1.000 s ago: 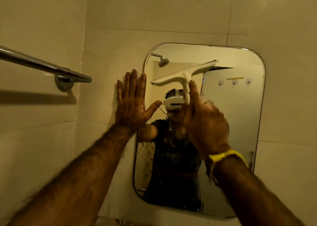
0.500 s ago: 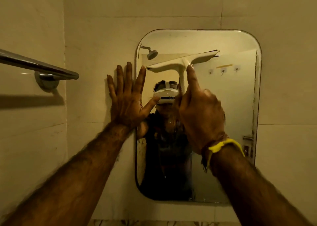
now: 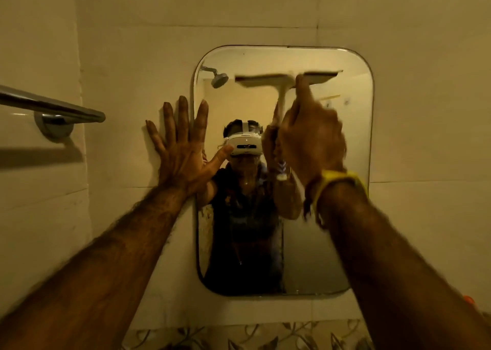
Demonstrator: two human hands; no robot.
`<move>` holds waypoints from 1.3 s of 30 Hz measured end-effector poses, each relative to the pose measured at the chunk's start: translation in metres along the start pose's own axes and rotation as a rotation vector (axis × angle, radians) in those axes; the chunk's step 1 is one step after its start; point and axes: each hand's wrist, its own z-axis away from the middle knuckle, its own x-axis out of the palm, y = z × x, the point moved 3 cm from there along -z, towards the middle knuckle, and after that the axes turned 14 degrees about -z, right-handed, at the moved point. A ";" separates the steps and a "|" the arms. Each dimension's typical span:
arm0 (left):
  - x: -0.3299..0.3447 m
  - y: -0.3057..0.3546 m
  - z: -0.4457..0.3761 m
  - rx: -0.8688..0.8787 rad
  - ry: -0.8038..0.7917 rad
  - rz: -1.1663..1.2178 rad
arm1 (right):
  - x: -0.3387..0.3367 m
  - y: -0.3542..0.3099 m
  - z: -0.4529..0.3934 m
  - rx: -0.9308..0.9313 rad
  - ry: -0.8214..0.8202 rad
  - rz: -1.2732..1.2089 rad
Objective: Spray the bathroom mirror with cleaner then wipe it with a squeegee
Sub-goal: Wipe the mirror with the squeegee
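A rounded rectangular mirror (image 3: 342,142) hangs on the tiled wall ahead. My right hand (image 3: 310,140), with a yellow band on the wrist, is shut on the handle of a white squeegee (image 3: 268,80). Its blade lies level against the upper part of the glass, and my index finger reaches up to the blade's head. My left hand (image 3: 180,148) is open and pressed flat on the wall at the mirror's left edge, thumb over the glass. The handle's lower part is hidden by my fingers. No spray bottle is in view.
A chrome towel bar (image 3: 50,108) juts from the left wall at hand height. A patterned tile strip (image 3: 239,335) runs below the mirror. The glass reflects a shower head and a person in a headset.
My right hand has slid the squeegee to the right across the upper glass, and the blade has gone from tilted to level. My left hand has stayed flat on the wall.
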 end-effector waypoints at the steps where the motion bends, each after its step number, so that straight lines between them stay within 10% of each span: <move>1: -0.001 0.001 0.001 -0.010 -0.011 0.003 | -0.008 0.003 -0.020 0.055 0.036 -0.001; 20: -0.032 0.005 0.003 -0.062 -0.442 0.080 | -0.038 0.050 0.009 0.108 0.025 -0.063; 39: -0.021 0.001 0.015 0.003 -0.252 0.088 | -0.018 0.025 0.016 0.246 0.118 -0.098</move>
